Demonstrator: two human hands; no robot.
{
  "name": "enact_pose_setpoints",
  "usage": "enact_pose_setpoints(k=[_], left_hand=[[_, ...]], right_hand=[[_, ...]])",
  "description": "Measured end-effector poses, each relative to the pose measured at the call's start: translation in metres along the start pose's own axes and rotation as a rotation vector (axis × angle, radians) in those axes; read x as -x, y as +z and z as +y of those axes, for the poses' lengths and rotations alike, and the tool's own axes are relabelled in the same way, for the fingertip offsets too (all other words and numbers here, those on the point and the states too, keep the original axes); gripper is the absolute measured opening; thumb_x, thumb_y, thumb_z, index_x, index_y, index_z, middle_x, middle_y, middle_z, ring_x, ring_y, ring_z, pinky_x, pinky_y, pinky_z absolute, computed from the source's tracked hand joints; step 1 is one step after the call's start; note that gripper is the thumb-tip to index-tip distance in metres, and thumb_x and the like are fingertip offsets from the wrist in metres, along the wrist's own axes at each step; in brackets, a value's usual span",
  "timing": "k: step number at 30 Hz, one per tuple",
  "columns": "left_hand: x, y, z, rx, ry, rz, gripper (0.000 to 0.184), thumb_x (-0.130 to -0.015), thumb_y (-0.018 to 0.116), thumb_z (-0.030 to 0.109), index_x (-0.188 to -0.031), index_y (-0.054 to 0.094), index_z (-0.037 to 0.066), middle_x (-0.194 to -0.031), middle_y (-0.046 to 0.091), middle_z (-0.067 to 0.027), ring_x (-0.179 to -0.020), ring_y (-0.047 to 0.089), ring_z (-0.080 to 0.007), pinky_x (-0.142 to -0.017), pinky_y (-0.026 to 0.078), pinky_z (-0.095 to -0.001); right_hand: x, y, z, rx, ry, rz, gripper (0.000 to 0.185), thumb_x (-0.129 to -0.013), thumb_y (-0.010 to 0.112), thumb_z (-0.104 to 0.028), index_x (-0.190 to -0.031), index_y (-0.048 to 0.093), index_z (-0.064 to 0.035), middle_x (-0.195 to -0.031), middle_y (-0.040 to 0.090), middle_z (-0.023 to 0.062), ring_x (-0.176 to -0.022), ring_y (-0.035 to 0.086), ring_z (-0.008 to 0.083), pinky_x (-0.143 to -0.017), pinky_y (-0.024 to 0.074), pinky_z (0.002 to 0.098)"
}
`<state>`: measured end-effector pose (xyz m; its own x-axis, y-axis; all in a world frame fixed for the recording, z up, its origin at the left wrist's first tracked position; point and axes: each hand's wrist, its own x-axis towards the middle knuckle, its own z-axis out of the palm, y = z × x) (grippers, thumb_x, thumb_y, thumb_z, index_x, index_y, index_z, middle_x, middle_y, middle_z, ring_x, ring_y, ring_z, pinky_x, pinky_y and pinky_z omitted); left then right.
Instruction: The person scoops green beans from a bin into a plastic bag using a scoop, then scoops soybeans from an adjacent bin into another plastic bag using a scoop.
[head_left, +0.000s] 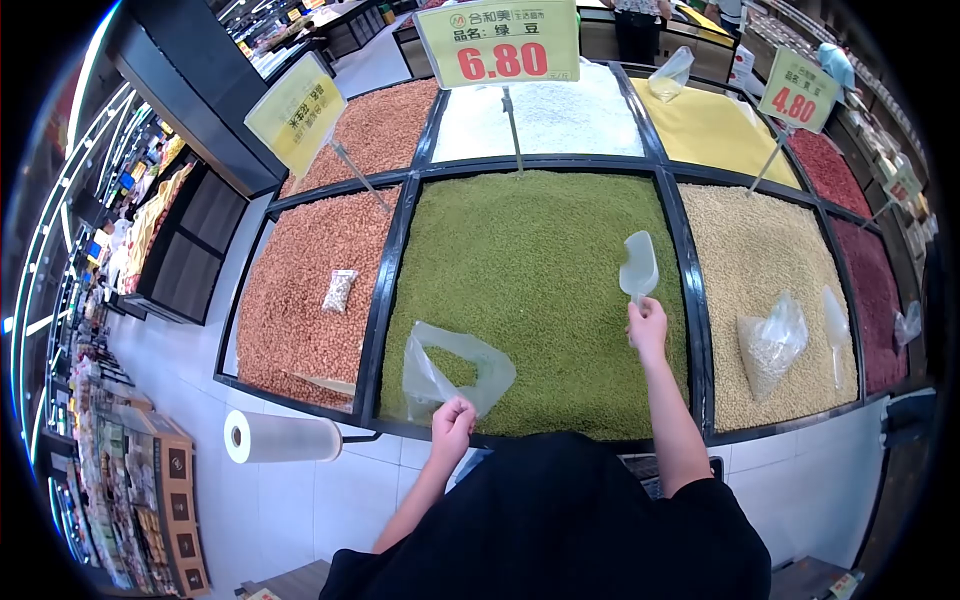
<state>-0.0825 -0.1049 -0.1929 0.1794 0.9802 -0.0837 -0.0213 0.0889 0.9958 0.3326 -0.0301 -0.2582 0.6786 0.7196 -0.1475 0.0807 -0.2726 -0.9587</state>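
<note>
My left hand [453,422] is closed on the edge of a clear plastic bag [492,375], whose wide mouth gapes over the front left of the green mung beans [530,270]. Through the bag's opening, green beans show. My right hand [647,326] grips the handle of a translucent scoop [639,265] at the right side of the same bin. The scoop's blade points away from me, over the beans, and looks empty. Whether it touches the beans I cannot tell.
Black dividers separate neighbouring bins of peanuts [300,260] and pale soybeans [750,240]. A filled bag [772,345] and another scoop [834,335] rest on the soybeans. A price sign [500,45] stands behind the mung beans. A plastic bag roll [285,437] is mounted at front left.
</note>
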Motion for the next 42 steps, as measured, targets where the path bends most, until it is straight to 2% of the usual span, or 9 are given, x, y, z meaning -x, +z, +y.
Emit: enact_pose_setpoints(k=[6, 15, 22, 25, 32, 34, 36, 40, 42], left_hand=[[0.000, 0.001, -0.004, 0.005, -0.007, 0.008, 0.014, -0.096, 0.055, 0.003, -0.082, 0.057, 0.004, -0.067, 0.053, 0.0016, -0.057, 0.047, -0.0056, -0.054, 0.037, -0.0218], [0.002, 0.001, -0.004, 0.000, -0.027, -0.003, 0.013, -0.095, 0.055, 0.003, -0.082, 0.058, 0.003, -0.067, 0.054, 0.0011, -0.057, 0.047, -0.0059, -0.053, 0.037, -0.0223], [0.002, 0.000, -0.004, -0.011, -0.024, -0.004, 0.013, -0.095, 0.055, 0.003, -0.082, 0.059, 0.003, -0.067, 0.054, 0.0014, -0.057, 0.047, -0.0056, -0.053, 0.037, -0.0221], [0.001, 0.000, -0.003, -0.010, -0.013, -0.021, 0.013, -0.095, 0.055, 0.003, -0.082, 0.059, 0.003, -0.067, 0.054, 0.0016, -0.057, 0.047, -0.0055, -0.053, 0.037, -0.0221], [0.001, -0.001, 0.000, -0.045, -0.025, -0.019, 0.015, -0.095, 0.055, 0.003, -0.081, 0.058, 0.003, -0.066, 0.054, 0.0016, -0.056, 0.047, -0.0055, -0.053, 0.037, -0.0223], [0.002, -0.002, -0.002, -0.038, 0.002, -0.020, 0.014, -0.095, 0.055, 0.003, -0.081, 0.058, 0.004, -0.066, 0.053, 0.0020, -0.056, 0.047, -0.0054, -0.053, 0.037, -0.0223], [0.004, -0.001, -0.001, -0.044, -0.010, -0.007, 0.014, -0.094, 0.056, 0.003, -0.081, 0.058, 0.004, -0.066, 0.053, 0.0023, -0.056, 0.047, -0.0053, -0.053, 0.038, -0.0222], [0.007, 0.001, -0.001, -0.042, -0.026, 0.024, 0.013, -0.094, 0.057, 0.004, -0.081, 0.058, 0.004, -0.065, 0.053, 0.0031, -0.056, 0.047, -0.0050, -0.053, 0.038, -0.0221], [0.007, 0.000, -0.001, -0.046, -0.020, 0.023, 0.012, -0.093, 0.057, 0.003, -0.081, 0.057, 0.005, -0.066, 0.053, 0.0015, -0.057, 0.047, -0.0066, -0.054, 0.037, -0.0227]], right_hand=[[0.026, 0.029, -0.019, -0.131, 0.045, -0.079, 0.033, -0.098, 0.065, -0.018, -0.123, 0.058, 0.0022, -0.082, 0.068, 0.0072, -0.053, 0.059, 0.0119, -0.046, 0.0446, 0.0271], [0.093, 0.002, -0.057, -0.501, 0.200, -0.377, 0.036, -0.101, 0.062, -0.021, -0.128, 0.056, 0.0019, -0.088, 0.068, 0.0078, -0.060, 0.061, 0.0107, -0.050, 0.0459, 0.0239], [0.130, -0.054, -0.097, -0.471, 0.263, -0.621, 0.032, -0.101, 0.061, -0.020, -0.124, 0.059, 0.0015, -0.087, 0.069, 0.0091, -0.057, 0.060, 0.0097, -0.047, 0.0452, 0.0220], [0.132, -0.076, -0.117, -0.379, 0.289, -0.876, 0.035, -0.102, 0.060, -0.023, -0.126, 0.059, 0.0021, -0.086, 0.070, 0.0094, -0.057, 0.061, 0.0090, -0.047, 0.0469, 0.0211], [0.148, -0.068, -0.161, -0.270, 0.271, -1.162, 0.036, -0.102, 0.059, -0.025, -0.127, 0.061, 0.0020, -0.084, 0.070, 0.0074, -0.055, 0.059, 0.0081, -0.047, 0.0470, 0.0222], [0.153, -0.051, -0.170, -0.070, 0.174, -1.220, 0.034, -0.103, 0.059, -0.026, -0.123, 0.064, 0.0008, -0.082, 0.070, 0.0054, -0.055, 0.059, 0.0078, -0.048, 0.0471, 0.0226], [0.159, -0.031, -0.181, 0.019, 0.182, -1.215, 0.034, -0.102, 0.059, -0.024, -0.123, 0.064, 0.0014, -0.085, 0.071, 0.0052, -0.056, 0.058, 0.0072, -0.048, 0.0466, 0.0221], [0.166, 0.014, -0.172, 0.231, 0.033, -1.202, 0.039, -0.098, 0.067, -0.033, -0.119, 0.068, -0.0003, -0.081, 0.069, 0.0038, -0.057, 0.058, 0.0091, -0.052, 0.0470, 0.0254], [0.168, 0.031, -0.170, 0.401, -0.285, -1.125, 0.045, -0.094, 0.070, -0.038, -0.115, 0.069, 0.0017, -0.080, 0.069, 0.0066, -0.061, 0.060, 0.0142, -0.057, 0.0487, 0.0315]])
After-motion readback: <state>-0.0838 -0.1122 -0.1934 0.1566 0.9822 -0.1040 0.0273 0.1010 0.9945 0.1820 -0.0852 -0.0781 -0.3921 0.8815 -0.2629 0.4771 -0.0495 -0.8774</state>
